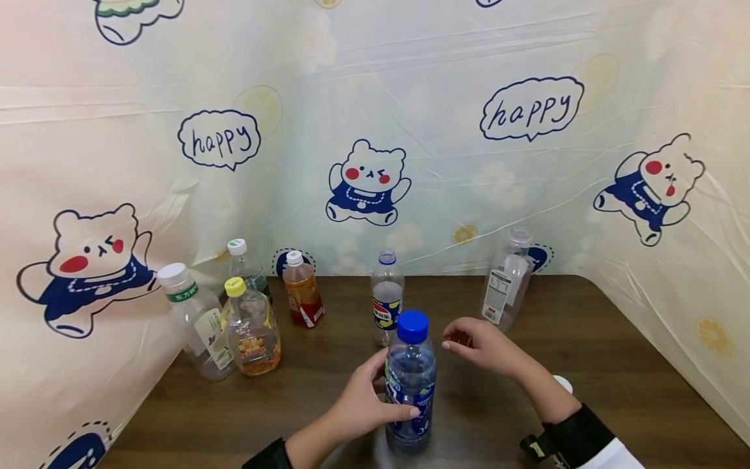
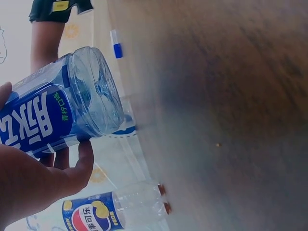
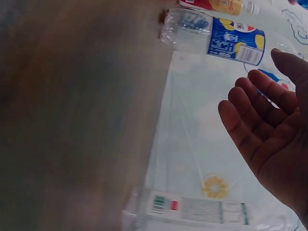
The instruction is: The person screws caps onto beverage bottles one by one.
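Observation:
My left hand grips a clear bluish plastic bottle with a blue cap and a blue label, fingers on one side and thumb across the front. The bottle's base faces the left wrist camera, where the bottle seems held off the table. Just right of it, my right hand hovers with loosely curled fingers and holds nothing. Behind the gripped bottle stands an uncapped Pepsi bottle, partly hidden. An uncapped clear bottle with a white label stands behind my right hand.
On the left of the brown table are a white-capped bottle, a yellow-capped bottle, another white-capped clear bottle and an amber-labelled bottle. A white round thing shows beside my right forearm. A printed cloth surrounds the table.

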